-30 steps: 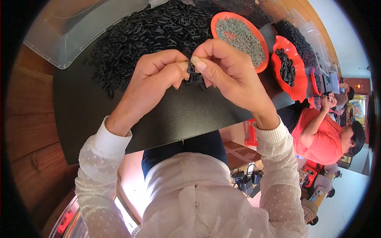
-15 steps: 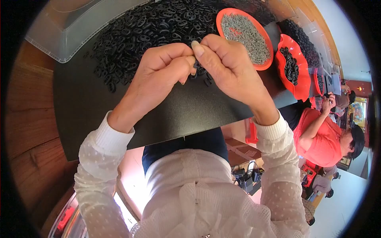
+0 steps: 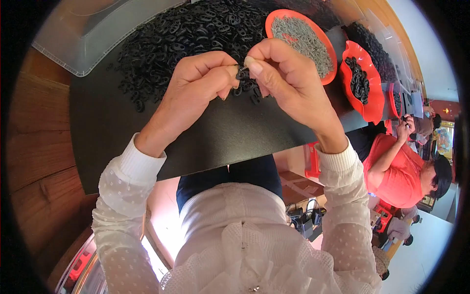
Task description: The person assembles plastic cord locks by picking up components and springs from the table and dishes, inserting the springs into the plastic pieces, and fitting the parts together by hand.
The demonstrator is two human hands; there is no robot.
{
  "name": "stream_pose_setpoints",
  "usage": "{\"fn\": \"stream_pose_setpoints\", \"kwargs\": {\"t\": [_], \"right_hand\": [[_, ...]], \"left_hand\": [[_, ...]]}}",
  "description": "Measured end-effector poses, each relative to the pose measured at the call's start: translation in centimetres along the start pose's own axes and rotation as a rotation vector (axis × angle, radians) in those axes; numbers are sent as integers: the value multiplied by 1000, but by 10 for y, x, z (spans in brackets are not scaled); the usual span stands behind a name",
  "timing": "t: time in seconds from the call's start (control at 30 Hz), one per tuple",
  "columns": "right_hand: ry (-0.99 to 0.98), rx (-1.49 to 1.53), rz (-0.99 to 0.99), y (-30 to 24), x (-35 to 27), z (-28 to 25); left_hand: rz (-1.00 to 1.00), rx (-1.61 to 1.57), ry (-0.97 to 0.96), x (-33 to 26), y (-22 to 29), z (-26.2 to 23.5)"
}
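Over the near edge of a heap of small black plastic cord-lock pieces, my two hands meet fingertip to fingertip. My left hand is closed in a pinch on one black cord-lock piece, mostly covered by the fingers. Thumb and forefinger of my right hand pinch a tiny silvery piece, seemingly a spring, against it. Beyond my right hand, a round red plate holds many small metal springs.
A red wavy-rimmed dish of black parts lies right of the plate. Clear plastic bins stand at the far left and far right. The dark tabletop ends before my waist. To the right, a person in a red shirt sits working.
My fingertips have drawn slightly apart, so the small dark and silvery parts between them now show. My right fingers have opened out a little from their tighter curl.
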State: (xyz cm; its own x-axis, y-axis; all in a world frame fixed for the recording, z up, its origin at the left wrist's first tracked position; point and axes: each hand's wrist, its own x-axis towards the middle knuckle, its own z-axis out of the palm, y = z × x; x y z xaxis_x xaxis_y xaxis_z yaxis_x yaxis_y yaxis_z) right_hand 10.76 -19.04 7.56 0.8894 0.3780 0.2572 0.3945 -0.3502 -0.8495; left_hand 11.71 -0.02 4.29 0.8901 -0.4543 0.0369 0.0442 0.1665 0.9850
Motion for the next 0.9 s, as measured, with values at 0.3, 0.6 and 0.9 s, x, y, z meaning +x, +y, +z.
{"fn": "stream_pose_setpoints", "kwargs": {"t": [0.3, 0.6, 0.9], "right_hand": [[3, -32, -24, -2, -1, 5], [16, -214, -144, -1, 7, 8], [36, -100, -58, -14, 2, 1]], "left_hand": [[10, 6, -17, -2, 2, 1], [107, -7, 83, -1, 2, 7], [99, -29, 67, -5, 5, -3]]}}
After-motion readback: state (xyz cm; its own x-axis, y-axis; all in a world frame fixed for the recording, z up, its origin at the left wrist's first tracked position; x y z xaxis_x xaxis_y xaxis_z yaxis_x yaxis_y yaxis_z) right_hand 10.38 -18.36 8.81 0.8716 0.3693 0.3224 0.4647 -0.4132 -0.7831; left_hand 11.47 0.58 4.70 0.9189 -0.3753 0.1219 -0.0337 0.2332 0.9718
